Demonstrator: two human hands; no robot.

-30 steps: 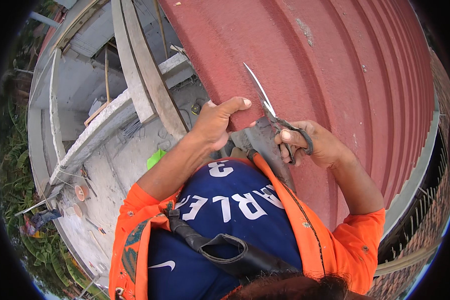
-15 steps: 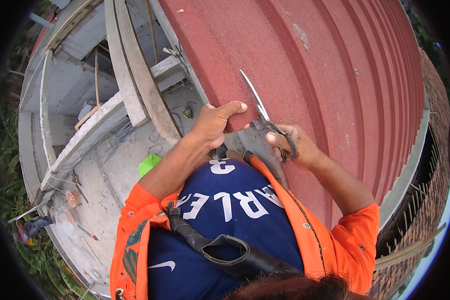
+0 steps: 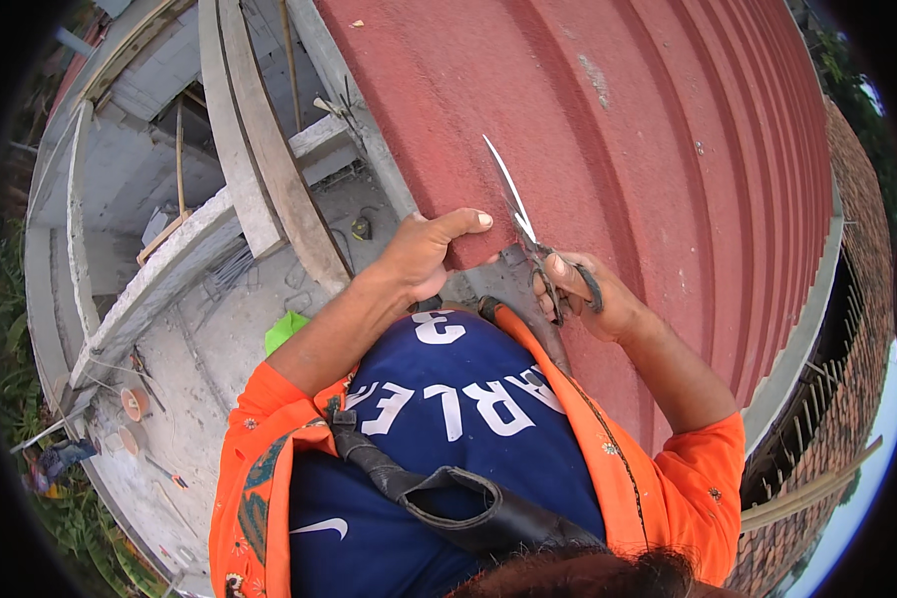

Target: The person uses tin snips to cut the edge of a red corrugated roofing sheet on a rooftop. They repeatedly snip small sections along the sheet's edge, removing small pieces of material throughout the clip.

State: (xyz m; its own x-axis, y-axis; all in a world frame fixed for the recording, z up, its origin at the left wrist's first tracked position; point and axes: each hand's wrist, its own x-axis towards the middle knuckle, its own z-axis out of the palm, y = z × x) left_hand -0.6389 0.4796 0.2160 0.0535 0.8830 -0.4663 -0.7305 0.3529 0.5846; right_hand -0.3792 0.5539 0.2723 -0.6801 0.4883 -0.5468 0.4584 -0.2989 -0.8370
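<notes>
My left hand (image 3: 421, 253) grips the lower edge of a red ribbed roofing sheet (image 3: 528, 120), with the thumb lying on top and fingers underneath. Close to its right, a pair of scissors (image 3: 517, 204) with dark handles is held in my right hand (image 3: 596, 299). The fingers go through and around the handle loops, which stand apart. One long silver blade lies over the red surface, pointing up and slightly left. Where the other blade runs is mostly hidden. A dark gap shows at the sheet's edge, between my left hand and the scissors' pivot.
Wooden planks (image 3: 259, 130) and a concrete beam (image 3: 169, 264) span the left side, above a lower concrete floor (image 3: 234, 349). A tape measure (image 3: 362, 227), tools and small buckets (image 3: 135, 404) lie down there. Tiled roofing (image 3: 857, 329) stands far right. A black strap-like tube (image 3: 458, 513) hangs across my chest.
The scissors' handles have spread wider apart in my right hand. My left hand keeps its hold on the sheet's edge. The whole view has shifted slightly.
</notes>
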